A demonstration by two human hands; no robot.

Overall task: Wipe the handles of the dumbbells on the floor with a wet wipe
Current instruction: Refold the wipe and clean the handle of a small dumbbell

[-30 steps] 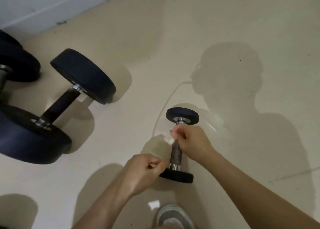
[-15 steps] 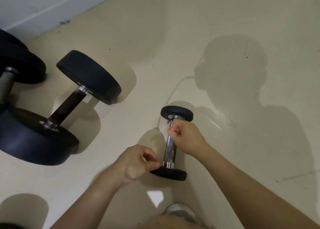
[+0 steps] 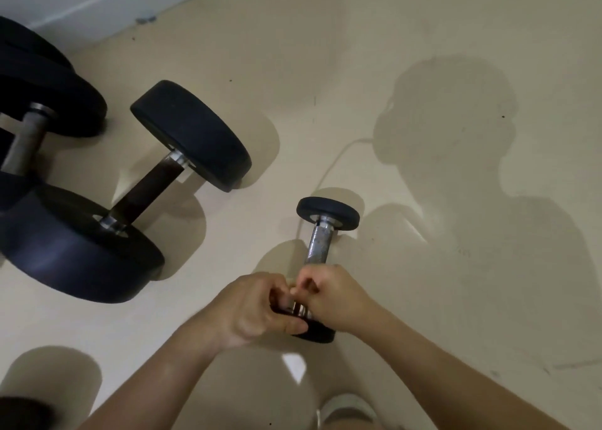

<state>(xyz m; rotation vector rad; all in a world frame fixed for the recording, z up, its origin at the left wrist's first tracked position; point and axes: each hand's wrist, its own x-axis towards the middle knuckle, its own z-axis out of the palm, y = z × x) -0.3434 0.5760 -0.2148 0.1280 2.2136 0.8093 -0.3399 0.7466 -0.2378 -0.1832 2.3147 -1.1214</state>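
A small dumbbell (image 3: pixel 320 242) with a chrome handle and black end plates lies on the floor at centre. My right hand (image 3: pixel 337 296) is closed around the near end of its handle. The wet wipe is almost hidden inside those fingers. My left hand (image 3: pixel 257 309) grips the near end plate, touching my right hand. The far plate and the upper handle are bare. A large black dumbbell (image 3: pixel 146 188) with a dark handle lies to the left.
Another large dumbbell (image 3: pixel 27 136) lies at the far left, close to the white wall base (image 3: pixel 97 3). A small white patch (image 3: pixel 294 366) shows on the beige floor below my hands. My shoe (image 3: pixel 348 410) is at the bottom edge. My shadow falls to the right.
My right hand has slid down the chrome handle from the far plate to the near end. My left hand has closed in on the near plate and now meets the right.
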